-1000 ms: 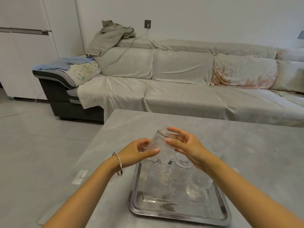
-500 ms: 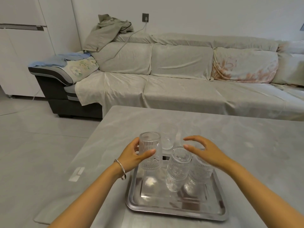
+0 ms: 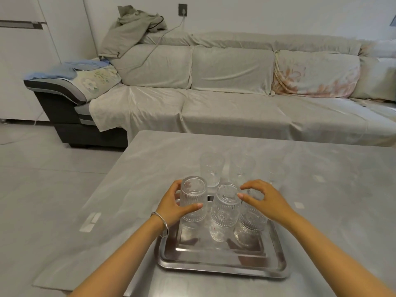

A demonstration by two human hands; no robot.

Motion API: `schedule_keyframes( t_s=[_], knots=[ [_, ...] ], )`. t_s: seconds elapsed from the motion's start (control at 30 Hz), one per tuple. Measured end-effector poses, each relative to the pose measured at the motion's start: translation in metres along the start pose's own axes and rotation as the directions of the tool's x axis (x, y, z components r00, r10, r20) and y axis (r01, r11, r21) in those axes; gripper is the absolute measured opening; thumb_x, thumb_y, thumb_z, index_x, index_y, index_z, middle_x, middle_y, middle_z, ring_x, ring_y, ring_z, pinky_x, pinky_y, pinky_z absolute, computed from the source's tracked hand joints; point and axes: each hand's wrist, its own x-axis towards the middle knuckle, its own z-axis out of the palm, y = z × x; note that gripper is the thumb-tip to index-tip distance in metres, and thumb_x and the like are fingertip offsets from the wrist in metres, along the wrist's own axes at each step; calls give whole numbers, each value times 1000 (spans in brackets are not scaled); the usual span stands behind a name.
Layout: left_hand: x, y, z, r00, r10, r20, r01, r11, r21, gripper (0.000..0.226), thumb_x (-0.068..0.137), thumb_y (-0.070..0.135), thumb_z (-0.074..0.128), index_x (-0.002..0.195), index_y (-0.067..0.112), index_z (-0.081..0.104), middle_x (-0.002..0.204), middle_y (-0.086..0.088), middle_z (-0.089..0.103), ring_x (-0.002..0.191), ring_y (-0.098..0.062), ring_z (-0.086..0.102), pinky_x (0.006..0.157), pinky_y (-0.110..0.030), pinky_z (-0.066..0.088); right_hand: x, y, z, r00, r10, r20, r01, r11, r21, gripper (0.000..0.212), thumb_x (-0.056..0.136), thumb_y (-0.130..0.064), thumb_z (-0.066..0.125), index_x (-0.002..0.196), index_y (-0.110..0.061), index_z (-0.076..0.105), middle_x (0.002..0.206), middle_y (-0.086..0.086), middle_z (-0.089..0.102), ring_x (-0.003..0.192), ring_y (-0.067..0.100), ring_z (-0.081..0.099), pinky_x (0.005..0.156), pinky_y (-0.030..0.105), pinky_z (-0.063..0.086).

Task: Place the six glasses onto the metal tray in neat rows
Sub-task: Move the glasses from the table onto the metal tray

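Observation:
A shiny metal tray [image 3: 222,265] lies on the grey table. Three ribbed clear glasses stand in a row at its far end. My left hand [image 3: 174,205] is wrapped around the left glass [image 3: 194,199], which stands upright on the tray. The middle glass [image 3: 225,205] stands beside it. My right hand [image 3: 265,201] hovers with spread fingers over the right glass [image 3: 252,219], partly hiding it. Beyond the tray, on the table, stand a glass [image 3: 211,169], a second glass [image 3: 242,168] and a faint third glass [image 3: 273,173].
The grey table [image 3: 321,200] stretches wide to the right and behind the tray; its left edge runs close to my left arm. A covered sofa [image 3: 235,99] stands behind the table. The near half of the tray holds nothing.
The glass that both hands held tilted above the tray now stands upright at the tray's far left. My right hand let go and moved right, over the right glass.

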Motion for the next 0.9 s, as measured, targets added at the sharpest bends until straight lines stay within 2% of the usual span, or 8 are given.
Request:
schedule_keyframes(
  t_s=[0.13,0.27,0.37,0.5,0.63,0.8,0.9],
  knots=[
    [1,-2,5,1000,4,18,-4,1000,3,73,47,46,84,110,37,48,117,13,58,111,-8,56,84,-18,49,0,2,1,1000,3,-7,-3,1000,-6,53,65,-71,51,102,-36,65,111,-17,57,111,6,50,92,24,35],
    [1,-7,10,1000,7,23,-8,999,32,75,47,46,85,111,36,48,118,10,59,111,-9,56,93,-28,48,1,2,3,1000,9,-7,-9,1000,-2,50,68,-68,54,102,-33,67,110,-17,58,109,5,50,90,22,35],
    [0,-9,11,1000,6,18,-7,999,37,78,44,51,84,112,37,47,118,10,59,112,-9,56,95,-30,47,2,2,6,1000,6,-14,-6,1000,-6,40,74,-61,60,102,-33,67,110,-16,59,108,4,50,88,22,34],
    [-1,-10,10,1000,2,25,-3,999,49,75,44,53,84,109,43,47,117,14,59,110,-4,56,92,-25,47,2,1,7,1000,10,-16,-10,1000,-15,38,75,-59,61,102,-32,67,110,-16,59,106,3,49,87,22,35],
    [-2,-10,9,999,-5,33,3,998,56,73,44,53,83,107,46,45,117,18,57,108,2,54,86,-15,46,1,-1,6,1000,10,-9,-10,1000,-18,44,71,-65,56,101,-34,66,108,-19,57,105,2,48,86,22,34],
    [-1,-7,8,998,-19,59,14,996,88,70,53,40,85,109,43,43,118,17,54,108,-2,53,83,-13,44,1,-1,4,1000,14,4,-14,1000,1,49,65,-72,51,99,-39,63,107,-20,56,105,1,48,88,22,34],
    [1,3,6,997,-19,76,12,996,93,71,52,50,78,113,41,43,118,17,54,107,1,53,83,-13,45,2,0,0,1000,10,26,-12,999,52,50,65,-71,53,101,-38,64,108,-21,56,104,-1,51,94,24,37]
  ],
)
